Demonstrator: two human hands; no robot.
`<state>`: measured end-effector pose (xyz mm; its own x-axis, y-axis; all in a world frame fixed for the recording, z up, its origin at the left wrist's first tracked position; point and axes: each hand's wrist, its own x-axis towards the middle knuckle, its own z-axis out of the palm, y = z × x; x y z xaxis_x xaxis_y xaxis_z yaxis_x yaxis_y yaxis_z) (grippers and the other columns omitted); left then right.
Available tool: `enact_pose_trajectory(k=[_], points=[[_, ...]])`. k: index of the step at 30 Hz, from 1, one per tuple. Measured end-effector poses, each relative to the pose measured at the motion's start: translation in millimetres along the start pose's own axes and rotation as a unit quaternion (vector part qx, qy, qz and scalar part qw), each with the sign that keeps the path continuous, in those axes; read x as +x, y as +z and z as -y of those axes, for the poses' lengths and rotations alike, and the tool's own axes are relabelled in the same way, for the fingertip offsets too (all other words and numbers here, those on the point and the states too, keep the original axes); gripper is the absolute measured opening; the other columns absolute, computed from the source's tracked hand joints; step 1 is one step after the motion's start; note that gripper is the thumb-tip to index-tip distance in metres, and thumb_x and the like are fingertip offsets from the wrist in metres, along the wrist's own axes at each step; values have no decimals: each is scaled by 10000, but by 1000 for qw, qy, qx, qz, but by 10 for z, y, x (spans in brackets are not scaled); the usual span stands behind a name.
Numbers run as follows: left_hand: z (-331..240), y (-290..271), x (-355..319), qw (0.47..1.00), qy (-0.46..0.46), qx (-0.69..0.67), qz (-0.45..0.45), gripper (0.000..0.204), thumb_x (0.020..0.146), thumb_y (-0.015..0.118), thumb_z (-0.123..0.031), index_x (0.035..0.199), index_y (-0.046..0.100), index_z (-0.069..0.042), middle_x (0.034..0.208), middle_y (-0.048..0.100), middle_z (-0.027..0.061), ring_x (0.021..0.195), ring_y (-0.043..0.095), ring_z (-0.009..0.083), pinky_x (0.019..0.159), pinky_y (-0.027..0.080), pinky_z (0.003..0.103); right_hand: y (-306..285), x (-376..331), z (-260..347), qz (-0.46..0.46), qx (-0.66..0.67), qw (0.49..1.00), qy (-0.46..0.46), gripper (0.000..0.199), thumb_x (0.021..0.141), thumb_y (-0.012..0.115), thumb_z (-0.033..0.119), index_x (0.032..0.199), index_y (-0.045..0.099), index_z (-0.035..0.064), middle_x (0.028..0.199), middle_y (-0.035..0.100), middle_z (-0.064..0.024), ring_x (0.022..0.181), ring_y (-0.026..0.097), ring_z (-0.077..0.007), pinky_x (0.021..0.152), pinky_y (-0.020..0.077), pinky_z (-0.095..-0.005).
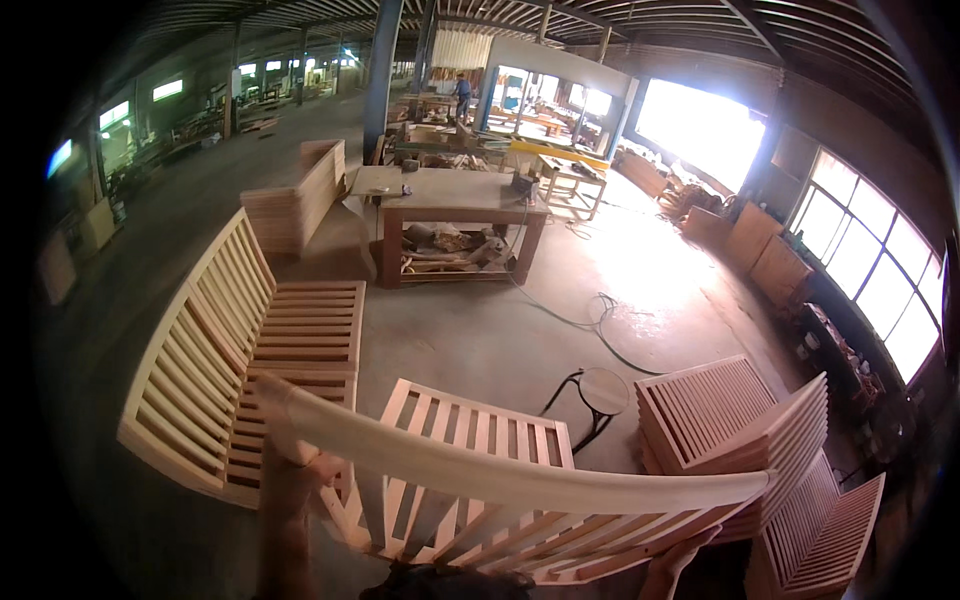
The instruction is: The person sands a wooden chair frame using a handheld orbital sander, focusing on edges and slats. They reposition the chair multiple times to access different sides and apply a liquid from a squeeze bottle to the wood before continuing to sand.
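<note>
Pale, unfinished wood fills the near view: the person carries a slatted chair frame (470, 470) up off the floor, its curved top rail running across the lower picture. The left hand (290, 465) is clenched around the rail's left end, so that end sits higher; the right hand (672, 560) appears to grip a slat under the right end, though it is half cut off at the picture's edge and its hold is hard to judge. Spreading the hands to the two ends likely keeps the long frame level and balanced. Just left lies a slatted bench (230, 350) on the concrete floor (500, 340), close enough to crowd that side. To the right, stacked slatted panels (740, 420) stand near a small round stool (603, 392), and a cable (590, 320) snakes across the floor behind it. Open floor lies straight ahead, up to a workbench (460, 205). Far back, another person (462, 95) works.
</note>
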<state>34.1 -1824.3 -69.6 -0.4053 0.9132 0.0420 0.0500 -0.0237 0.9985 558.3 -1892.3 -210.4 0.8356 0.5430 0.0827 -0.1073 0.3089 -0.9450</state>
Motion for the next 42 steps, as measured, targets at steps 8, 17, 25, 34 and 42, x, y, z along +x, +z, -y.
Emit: enact_pose_trajectory(k=[8, 17, 25, 34, 42], points=[[195, 280, 1829, 996, 55, -32, -62, 242, 759, 756, -146, 939, 622, -56, 730, 629, 31, 561, 588, 102, 450, 441, 244, 1907, 1411, -943, 128, -39, 990, -48, 955, 1058, 234, 768, 1701, 119, 71, 1717, 236, -174, 1545, 312, -328, 1266, 293, -481], [1223, 613, 4937, 988, 130, 8, -80, 264, 827, 792, -262, 894, 607, -85, 698, 618, 9, 537, 572, 86, 442, 436, 244, 4366, 2600, -1907, 155, -18, 982, -108, 881, 1061, 266, 753, 1586, 214, 48, 1514, 367, -178, 1360, 429, -289, 1108, 424, -443], [1390, 989, 7039, 937, 283, 200, -46, 383, 919, 789, -423, 828, 582, -113, 653, 605, -11, 507, 551, 74, 436, 435, 245, 6080, 3167, -2328, 198, -1, 972, -123, 790, 1084, 284, 705, 1346, 480, -13, 1117, 622, -176, 993, 658, -246, 843, 577, -383], [1114, 2295, 9266, 948, 280, -145, 32, 493, 966, 760, -505, 770, 556, -101, 620, 632, 44, 500, 584, 109, 455, 467, 219, 8309, 4457, -3633, 146, 100, 977, -121, 534, 1007, 665, 537, 1047, 557, 16, 844, 621, -133, 757, 678, -229, 687, 604, -360], [1139, 2610, 11028, 956, 186, -162, 160, 517, 883, 849, -523, 837, 537, -114, 644, 610, 13, 528, 591, 92, 486, 484, 209, 10027, 5735, -4292, 228, 163, 956, -92, 543, 1004, 684, 519, 1124, 546, 7, 903, 617, -142, 799, 680, -239, 715, 598, -381]])
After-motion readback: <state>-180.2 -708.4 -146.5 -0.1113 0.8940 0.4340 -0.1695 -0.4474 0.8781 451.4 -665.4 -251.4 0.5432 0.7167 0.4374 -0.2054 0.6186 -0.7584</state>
